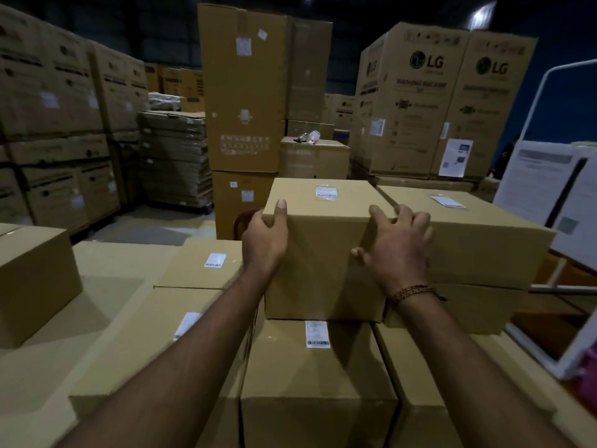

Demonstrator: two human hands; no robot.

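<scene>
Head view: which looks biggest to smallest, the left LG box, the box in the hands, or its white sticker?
1. held box and left LG box: look alike; the LG one is farther, so unsure.
2. sticker: smallest.

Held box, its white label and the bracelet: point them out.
Held box point(323, 260), head view, front face.
White label point(326, 192), head view, its middle, on the box top.
Bracelet point(412, 291), head view, beads on the wrist.
</scene>
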